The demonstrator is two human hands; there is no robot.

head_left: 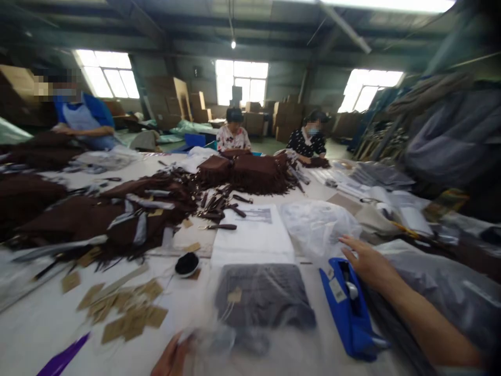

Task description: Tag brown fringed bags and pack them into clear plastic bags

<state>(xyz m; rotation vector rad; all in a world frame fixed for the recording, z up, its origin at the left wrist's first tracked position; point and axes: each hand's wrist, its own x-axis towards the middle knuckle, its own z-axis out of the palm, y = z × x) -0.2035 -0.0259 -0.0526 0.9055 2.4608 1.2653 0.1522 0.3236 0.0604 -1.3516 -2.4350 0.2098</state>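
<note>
Across the white worktable (47, 324), a grey garment (265, 295) lies in a clear plastic bag (250, 342), with the left hand (172, 356) blurred at the bag's near edge, its grip impossible to tell. The right hand (370, 265) is held open just above a blue tape dispenser (347, 313), whose white label (337, 290) cannot be read.
</note>
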